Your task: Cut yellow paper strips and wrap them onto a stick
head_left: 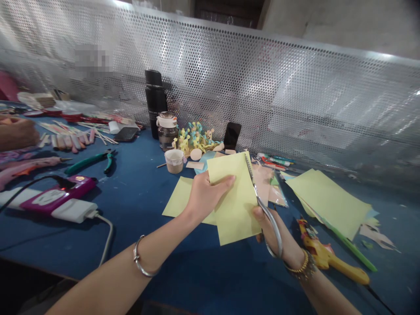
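Observation:
A sheet of yellow paper point(234, 205) is pinched in my left hand point(208, 194), thumb on the near face and fingers behind. My right hand point(271, 227) grips a pair of metal scissors point(260, 201), fingers in the handles. Their blades run up along the right edge of the sheet; the upper blade looks toothed. Whether the paper lies between both blades I cannot tell. Under and left of the held sheet, another yellow sheet point(179, 197) rests on the blue table point(141, 227).
To the right lie stacked yellow sheets point(331, 197), a green knife-like tool point(352, 247) and a yellow glue gun point(331, 258). Behind stand a paper cup point(174, 162), small paper flowers point(197, 138) and a phone point(232, 135). At left are pliers point(88, 162), a purple power strip point(61, 194) and another person's hand point(18, 133).

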`<action>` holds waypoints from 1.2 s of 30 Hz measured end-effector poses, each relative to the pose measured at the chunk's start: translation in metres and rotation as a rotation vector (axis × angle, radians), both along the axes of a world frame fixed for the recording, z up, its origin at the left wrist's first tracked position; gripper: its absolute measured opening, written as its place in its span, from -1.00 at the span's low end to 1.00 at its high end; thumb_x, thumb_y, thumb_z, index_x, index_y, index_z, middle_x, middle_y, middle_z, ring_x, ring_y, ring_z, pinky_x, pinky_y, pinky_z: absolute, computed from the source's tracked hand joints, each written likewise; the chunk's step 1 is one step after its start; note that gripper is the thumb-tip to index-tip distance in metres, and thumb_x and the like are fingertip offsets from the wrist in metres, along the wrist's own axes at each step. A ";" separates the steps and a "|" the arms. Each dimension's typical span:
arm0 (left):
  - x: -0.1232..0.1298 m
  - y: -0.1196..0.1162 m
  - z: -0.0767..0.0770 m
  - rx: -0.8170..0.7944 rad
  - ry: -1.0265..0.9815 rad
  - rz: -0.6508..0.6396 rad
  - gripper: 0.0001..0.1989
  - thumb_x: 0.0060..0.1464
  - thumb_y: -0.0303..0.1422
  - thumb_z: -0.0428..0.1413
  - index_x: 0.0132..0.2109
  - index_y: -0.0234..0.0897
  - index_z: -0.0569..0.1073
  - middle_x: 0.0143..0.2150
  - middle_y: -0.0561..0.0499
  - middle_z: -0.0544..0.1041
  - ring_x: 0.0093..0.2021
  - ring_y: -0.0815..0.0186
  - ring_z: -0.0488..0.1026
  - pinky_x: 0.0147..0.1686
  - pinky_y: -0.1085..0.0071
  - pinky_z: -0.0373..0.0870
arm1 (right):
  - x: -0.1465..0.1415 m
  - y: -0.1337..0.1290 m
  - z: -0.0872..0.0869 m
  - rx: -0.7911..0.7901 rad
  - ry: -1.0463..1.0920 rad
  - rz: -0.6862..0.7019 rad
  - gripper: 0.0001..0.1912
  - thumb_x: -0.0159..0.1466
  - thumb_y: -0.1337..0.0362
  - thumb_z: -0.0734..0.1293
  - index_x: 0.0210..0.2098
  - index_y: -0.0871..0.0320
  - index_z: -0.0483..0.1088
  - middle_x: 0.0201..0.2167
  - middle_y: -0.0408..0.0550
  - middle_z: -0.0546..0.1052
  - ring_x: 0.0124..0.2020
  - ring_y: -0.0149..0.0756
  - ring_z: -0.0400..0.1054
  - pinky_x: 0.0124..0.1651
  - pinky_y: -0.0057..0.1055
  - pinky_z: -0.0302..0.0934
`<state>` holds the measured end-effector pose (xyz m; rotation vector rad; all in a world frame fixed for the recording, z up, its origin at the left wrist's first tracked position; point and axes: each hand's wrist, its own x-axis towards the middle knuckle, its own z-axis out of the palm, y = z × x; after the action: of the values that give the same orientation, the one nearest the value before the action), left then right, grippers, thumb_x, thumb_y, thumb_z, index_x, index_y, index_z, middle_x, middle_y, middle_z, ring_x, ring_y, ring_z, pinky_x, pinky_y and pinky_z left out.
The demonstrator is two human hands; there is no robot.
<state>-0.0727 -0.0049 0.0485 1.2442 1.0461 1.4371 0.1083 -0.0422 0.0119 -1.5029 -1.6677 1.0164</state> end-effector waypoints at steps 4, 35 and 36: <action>0.000 0.000 0.000 0.003 -0.004 -0.001 -0.78 -0.06 -0.27 0.24 -0.28 -0.34 0.56 -0.23 -0.08 0.62 -0.27 0.21 0.56 -0.41 0.45 0.49 | -0.001 -0.001 0.002 0.000 -0.004 0.001 -0.30 0.12 -0.36 0.07 -0.34 0.21 0.28 -0.67 -0.23 0.22 -0.74 -0.46 0.18 -0.71 -0.52 0.09; 0.001 0.000 -0.002 -0.016 0.017 -0.010 -0.76 -0.08 -0.27 0.24 -0.27 -0.34 0.56 -0.22 -0.10 0.62 -0.29 0.21 0.55 -0.41 0.42 0.49 | 0.006 0.001 0.000 0.117 -0.029 0.050 -0.53 0.29 -0.12 0.07 -0.39 0.17 0.24 -0.58 -0.19 0.24 -0.58 -0.39 0.20 -0.52 -0.43 0.24; 0.001 -0.001 -0.001 -0.018 0.021 -0.012 -0.77 -0.09 -0.28 0.24 -0.28 -0.34 0.56 -0.23 -0.09 0.62 -0.29 0.21 0.55 -0.41 0.42 0.49 | 0.005 0.001 0.002 0.154 -0.038 0.056 -0.54 0.30 -0.10 0.06 -0.40 0.17 0.24 -0.56 -0.17 0.27 -0.54 -0.37 0.21 -0.45 -0.41 0.25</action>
<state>-0.0714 -0.0055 0.0470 1.2526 1.0617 1.4053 0.1138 -0.0410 0.0135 -1.3907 -1.7809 0.8718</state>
